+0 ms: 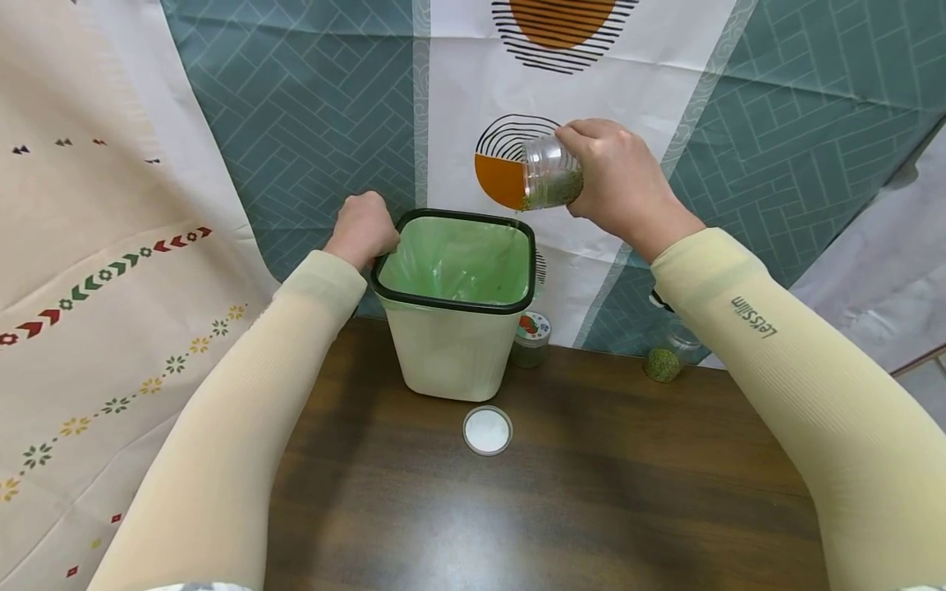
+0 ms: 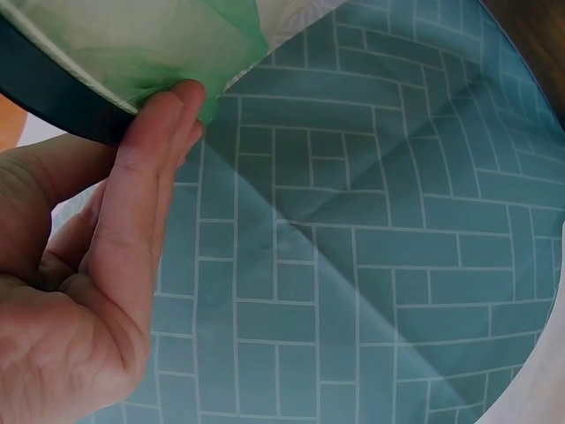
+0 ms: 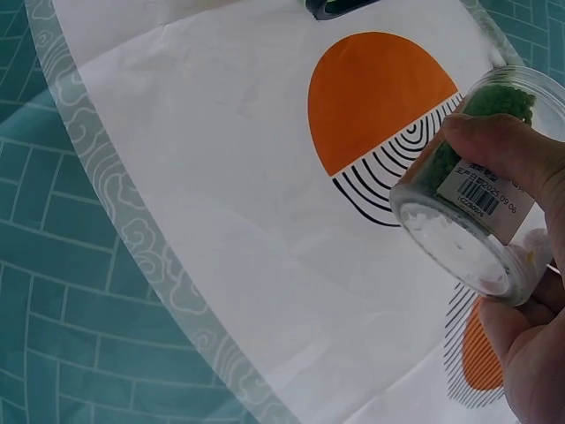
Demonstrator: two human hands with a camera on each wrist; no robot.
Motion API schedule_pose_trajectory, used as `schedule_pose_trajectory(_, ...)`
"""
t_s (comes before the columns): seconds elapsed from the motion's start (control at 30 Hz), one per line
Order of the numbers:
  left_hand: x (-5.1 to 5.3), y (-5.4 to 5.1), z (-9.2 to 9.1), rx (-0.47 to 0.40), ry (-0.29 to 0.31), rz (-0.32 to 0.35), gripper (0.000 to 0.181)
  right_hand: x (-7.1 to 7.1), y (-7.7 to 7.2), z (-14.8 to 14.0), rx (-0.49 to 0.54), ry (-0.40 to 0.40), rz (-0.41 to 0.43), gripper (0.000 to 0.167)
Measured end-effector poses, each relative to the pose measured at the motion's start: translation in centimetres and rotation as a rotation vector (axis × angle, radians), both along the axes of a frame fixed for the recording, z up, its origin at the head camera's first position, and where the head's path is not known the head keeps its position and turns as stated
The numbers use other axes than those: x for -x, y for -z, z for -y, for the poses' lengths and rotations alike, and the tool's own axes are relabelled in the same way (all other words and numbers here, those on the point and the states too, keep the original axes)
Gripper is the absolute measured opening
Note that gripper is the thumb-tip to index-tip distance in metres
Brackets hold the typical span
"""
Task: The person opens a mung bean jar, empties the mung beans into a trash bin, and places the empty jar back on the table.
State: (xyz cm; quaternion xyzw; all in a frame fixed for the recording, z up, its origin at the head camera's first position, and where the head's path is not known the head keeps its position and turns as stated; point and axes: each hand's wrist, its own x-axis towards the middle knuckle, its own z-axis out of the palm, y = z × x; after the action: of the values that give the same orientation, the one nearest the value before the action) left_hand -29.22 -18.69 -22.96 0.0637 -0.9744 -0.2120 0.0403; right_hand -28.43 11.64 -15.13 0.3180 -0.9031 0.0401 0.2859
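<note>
My left hand [image 1: 365, 226] pinches the black rim [image 2: 62, 84] of a pale trash bin [image 1: 451, 349] between thumb and fingers. A green bag [image 1: 461, 254] lines the bin and folds over its rim. Above the bin's right side, my right hand [image 1: 621, 176] grips a clear jar [image 1: 548, 172], tipped sideways with its mouth to the left. Green granules [image 3: 508, 102] lie along the jar's lower side, and a few bits appear just below its mouth. A label with a barcode [image 3: 478, 194] shows on the jar in the right wrist view.
A round lid [image 1: 488, 430] with a white inside lies on the brown table [image 1: 591, 492] before the bin. Behind the bin's right side stands another jar [image 1: 532, 336] with a printed lid. Farther right is a jar of green granules [image 1: 663, 363]. Patterned cloth [image 1: 332, 98] hangs behind.
</note>
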Motion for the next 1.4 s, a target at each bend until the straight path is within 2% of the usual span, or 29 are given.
schedule_pose_trajectory(0.53, 0.0, 0.22, -0.01, 0.003, -0.001, -0.009, 0.01, 0.19, 0.1, 0.13, -0.016, -0.013, -0.011, 0.076)
schedule_pose_trajectory(1.4, 0.09, -0.03, 0.13, 0.009, 0.004, -0.003, 0.009, 0.01, -0.13, 0.31, -0.04, -0.012, -0.018, 0.074)
